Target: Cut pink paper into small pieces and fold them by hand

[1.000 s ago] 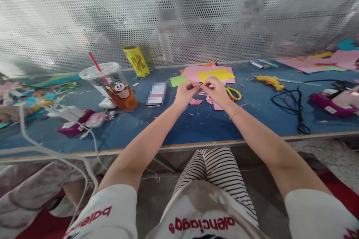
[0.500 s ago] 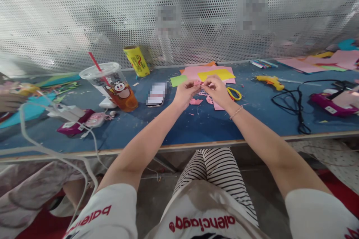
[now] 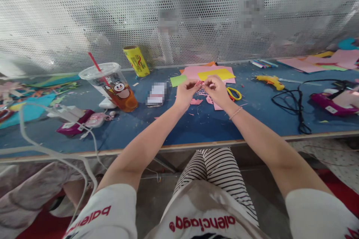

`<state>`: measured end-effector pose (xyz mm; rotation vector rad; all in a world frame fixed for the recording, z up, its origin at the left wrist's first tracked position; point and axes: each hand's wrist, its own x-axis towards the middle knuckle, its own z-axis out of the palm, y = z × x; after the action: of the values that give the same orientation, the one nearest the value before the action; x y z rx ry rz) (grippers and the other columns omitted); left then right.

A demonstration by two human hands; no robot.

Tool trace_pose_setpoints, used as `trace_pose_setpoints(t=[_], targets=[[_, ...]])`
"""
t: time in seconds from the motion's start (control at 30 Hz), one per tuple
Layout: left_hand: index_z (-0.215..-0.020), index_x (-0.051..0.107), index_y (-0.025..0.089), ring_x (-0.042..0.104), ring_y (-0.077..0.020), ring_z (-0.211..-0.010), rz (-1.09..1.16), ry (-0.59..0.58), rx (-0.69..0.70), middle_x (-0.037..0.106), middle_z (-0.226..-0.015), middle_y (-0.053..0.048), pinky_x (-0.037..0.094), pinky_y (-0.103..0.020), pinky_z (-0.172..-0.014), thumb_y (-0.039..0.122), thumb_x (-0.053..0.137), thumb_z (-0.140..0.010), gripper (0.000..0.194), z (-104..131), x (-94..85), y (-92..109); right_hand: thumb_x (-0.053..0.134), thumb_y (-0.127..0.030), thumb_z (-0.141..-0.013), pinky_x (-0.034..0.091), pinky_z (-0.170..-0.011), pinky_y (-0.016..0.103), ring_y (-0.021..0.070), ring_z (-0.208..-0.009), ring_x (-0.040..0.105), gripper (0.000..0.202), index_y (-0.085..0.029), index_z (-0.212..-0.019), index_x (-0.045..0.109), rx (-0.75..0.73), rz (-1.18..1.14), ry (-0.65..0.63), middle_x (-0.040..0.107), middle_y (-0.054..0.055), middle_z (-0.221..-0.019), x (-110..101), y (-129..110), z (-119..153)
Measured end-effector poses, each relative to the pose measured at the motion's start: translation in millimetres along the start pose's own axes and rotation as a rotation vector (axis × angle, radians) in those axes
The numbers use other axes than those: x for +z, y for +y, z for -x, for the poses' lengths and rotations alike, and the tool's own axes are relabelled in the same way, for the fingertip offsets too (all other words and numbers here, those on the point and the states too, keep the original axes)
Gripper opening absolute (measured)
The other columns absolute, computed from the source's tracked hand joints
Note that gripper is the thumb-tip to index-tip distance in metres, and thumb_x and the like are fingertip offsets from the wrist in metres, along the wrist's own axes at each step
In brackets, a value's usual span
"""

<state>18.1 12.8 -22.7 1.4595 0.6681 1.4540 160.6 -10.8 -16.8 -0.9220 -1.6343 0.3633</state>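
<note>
A small pink paper piece (image 3: 199, 83) is pinched between my left hand (image 3: 186, 92) and my right hand (image 3: 216, 90), whose fingertips nearly meet. Fingers of both hands are closed on it. Pink scraps (image 3: 196, 102) lie on the blue table just below my hands. Behind them are pink sheets (image 3: 193, 71), a yellow sheet (image 3: 217, 74) and a green piece (image 3: 178, 80). Yellow-handled scissors (image 3: 235, 94) rest beside my right hand, partly hidden by it.
Left of my hands are a phone (image 3: 156, 94), a drink cup (image 3: 117, 89), a yellow can (image 3: 137, 61) and a purple power strip (image 3: 75, 122) with white cables. At right sits a yellow glue gun (image 3: 270, 81) near a black cable (image 3: 299, 108).
At the far left, another person's hand has left the view. My hands have barely moved; the pink piece between them shows at a slightly different angle.
</note>
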Motion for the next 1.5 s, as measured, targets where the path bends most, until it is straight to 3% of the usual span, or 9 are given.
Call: trace_pose_setpoints(t=[0.17, 0.33, 0.53, 0.77, 0.93, 1.1, 1.27, 1.5], targets=[[-0.082, 0.067, 0.017, 0.064, -0.0114, -0.080, 0.002, -0.011, 0.034, 0.068, -0.082, -0.001, 0.050, -0.031, -0.082, 0.029, 0.073, -0.064, 0.022, -0.1, 0.0, -0.2, 0.059, -0.022, -0.075, 0.043, -0.061, 0.026, 0.0128, -0.075, 0.051, 0.006, -0.019, -0.075, 0.054, -0.002, -0.017, -0.001, 0.049, 0.002, -0.084, -0.2, -0.8, 0.5], [-0.083, 0.067, 0.017, 0.064, -0.0130, -0.081, -0.100, -0.006, 0.081, 0.069, -0.084, -0.003, 0.050, -0.032, -0.083, 0.026, 0.070, -0.067, 0.018, 0.5, -2.3, 4.2, 0.061, -0.031, -0.075, 0.043, -0.065, 0.027, 0.0133, -0.077, 0.051, 0.013, -0.019, -0.076, 0.058, 0.084, -0.064, -0.015, 0.053, 0.003, -0.086, 0.3, -0.9, -1.0], [-0.085, 0.068, 0.020, 0.063, -0.0131, -0.083, -0.407, 0.012, 0.250, 0.068, -0.091, -0.004, 0.050, -0.030, -0.080, 0.019, 0.061, -0.073, 0.013, 3.4, -5.4, 14.2, 0.065, -0.038, -0.069, 0.040, -0.061, 0.026, 0.0095, -0.064, 0.048, 0.022, -0.018, -0.076, 0.063, 0.376, -0.424, -0.103, 0.056, 0.000, -0.073, 4.6, 0.8, -3.1], [-0.087, 0.070, 0.023, 0.060, -0.0148, -0.091, -0.601, -0.046, 0.384, 0.068, -0.093, -0.003, 0.048, -0.031, -0.084, 0.003, 0.052, -0.070, 0.032, 5.8, -7.2, 15.5, 0.066, -0.025, -0.062, 0.035, -0.053, 0.022, 0.0064, -0.056, 0.042, 0.013, -0.016, -0.068, 0.060, 0.580, -0.602, -0.170, 0.052, -0.002, -0.064, 2.6, -3.9, -2.4], [-0.086, 0.070, 0.023, 0.061, -0.0158, -0.092, -0.585, -0.073, 0.390, 0.069, -0.093, -0.003, 0.048, -0.032, -0.085, 0.005, 0.054, -0.071, 0.029, 5.0, -8.2, 16.9, 0.066, -0.025, -0.062, 0.035, -0.053, 0.022, 0.0062, -0.056, 0.042, 0.014, -0.016, -0.069, 0.058, 0.544, -0.622, -0.181, 0.050, -0.003, -0.063, 2.1, -4.4, -3.1], [-0.082, 0.069, 0.020, 0.063, -0.0148, -0.084, -0.411, -0.050, 0.239, 0.068, -0.087, -0.004, 0.049, -0.032, -0.082, 0.022, 0.064, -0.072, 0.011, 1.2, -6.0, 13.4, 0.067, -0.034, -0.066, 0.036, -0.054, 0.023, 0.0064, -0.056, 0.040, 0.020, -0.017, -0.070, 0.057, 0.446, -0.562, -0.182, 0.048, -0.004, -0.063, 0.4, -3.0, -3.7], [-0.082, 0.067, 0.018, 0.064, -0.0139, -0.080, -0.166, 0.017, 0.095, 0.069, -0.083, -0.003, 0.050, -0.032, -0.081, 0.027, 0.070, -0.067, 0.017, -0.9, -3.7, 5.8, 0.069, -0.036, -0.065, 0.037, -0.055, 0.024, 0.0077, -0.060, 0.044, 0.026, -0.018, -0.080, 0.058, 0.334, -0.421, -0.126, 0.053, -0.002, -0.071, 0.0, 1.4, -3.2], [-0.084, 0.065, 0.018, 0.064, -0.0110, -0.075, -0.004, 0.008, 0.034, 0.068, -0.080, 0.000, 0.053, -0.031, -0.078, 0.028, 0.071, -0.066, 0.021, 1.4, 0.0, 4.0, 0.066, -0.033, -0.069, 0.040, -0.061, 0.026, 0.0088, -0.062, 0.047, 0.021, -0.019, -0.079, 0.055, 0.236, -0.320, -0.074, 0.053, -0.001, -0.074, 1.3, 1.2, -2.4]])
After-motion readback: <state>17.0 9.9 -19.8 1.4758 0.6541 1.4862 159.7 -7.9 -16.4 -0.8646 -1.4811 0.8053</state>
